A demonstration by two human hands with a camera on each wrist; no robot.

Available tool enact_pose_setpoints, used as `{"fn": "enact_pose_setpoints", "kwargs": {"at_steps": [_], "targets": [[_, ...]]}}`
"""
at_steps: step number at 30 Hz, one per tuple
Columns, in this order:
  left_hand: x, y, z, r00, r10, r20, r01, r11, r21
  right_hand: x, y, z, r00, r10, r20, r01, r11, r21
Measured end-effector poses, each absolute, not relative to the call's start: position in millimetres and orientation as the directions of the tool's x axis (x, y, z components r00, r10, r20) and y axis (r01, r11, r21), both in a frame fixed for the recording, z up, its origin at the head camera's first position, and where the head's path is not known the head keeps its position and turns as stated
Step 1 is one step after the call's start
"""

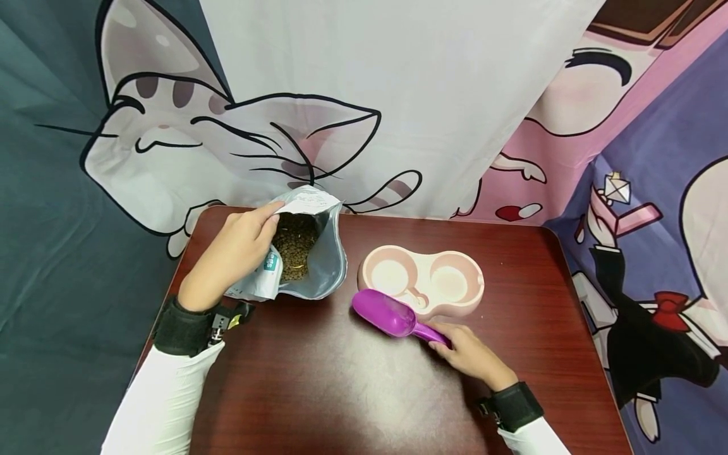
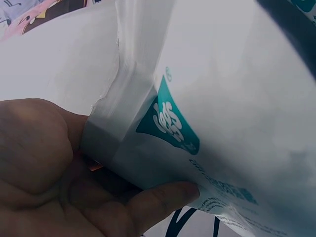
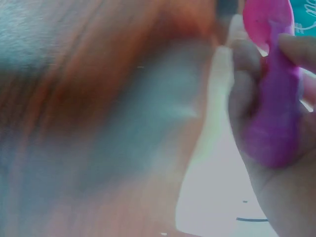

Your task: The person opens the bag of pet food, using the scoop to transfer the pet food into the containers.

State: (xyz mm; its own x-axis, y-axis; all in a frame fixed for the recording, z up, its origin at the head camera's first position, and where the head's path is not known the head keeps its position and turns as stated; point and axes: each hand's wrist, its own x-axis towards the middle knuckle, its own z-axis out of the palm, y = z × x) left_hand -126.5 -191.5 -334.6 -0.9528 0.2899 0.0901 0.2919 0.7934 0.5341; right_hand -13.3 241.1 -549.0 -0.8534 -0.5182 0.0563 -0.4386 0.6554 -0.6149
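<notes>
An opened foil bag (image 1: 328, 265) of brown kibble (image 1: 294, 245) stands at the table's back left. My left hand (image 1: 233, 249) grips the bag's near left edge, and its mouth gapes toward the head camera. In the left wrist view, the hand (image 2: 103, 182) has the white bag wall (image 2: 237, 98) with a teal logo between thumb and fingers. My right hand (image 1: 469, 354) holds a purple scoop (image 1: 387, 313) by its handle; no kibble shows in its bowl. Beside the scoop sits a pale pink double pet bowl (image 1: 423, 268), both hollows without food.
The dark red-brown table (image 1: 341, 392) ends just behind the bag and the bowl. A cartoon-printed curtain (image 1: 455, 95) hangs behind and on both sides. Both wrists wear black straps.
</notes>
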Motion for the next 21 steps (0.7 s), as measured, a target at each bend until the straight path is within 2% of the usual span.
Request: {"fn": "enact_pose_setpoints", "kwargs": {"at_steps": [12,21], "targets": [[-126,-191,-334,-0.954,0.288,0.078,0.283,0.793,0.539,-25,247,-513,-0.875,-0.477,0.083,-0.421,0.665,-0.617],[-126,-191,-334,-0.957,0.283,0.068,0.274,0.797,0.539,-33,251,-491,-0.883,-0.438,0.169,-0.449,0.680,-0.580]]}}
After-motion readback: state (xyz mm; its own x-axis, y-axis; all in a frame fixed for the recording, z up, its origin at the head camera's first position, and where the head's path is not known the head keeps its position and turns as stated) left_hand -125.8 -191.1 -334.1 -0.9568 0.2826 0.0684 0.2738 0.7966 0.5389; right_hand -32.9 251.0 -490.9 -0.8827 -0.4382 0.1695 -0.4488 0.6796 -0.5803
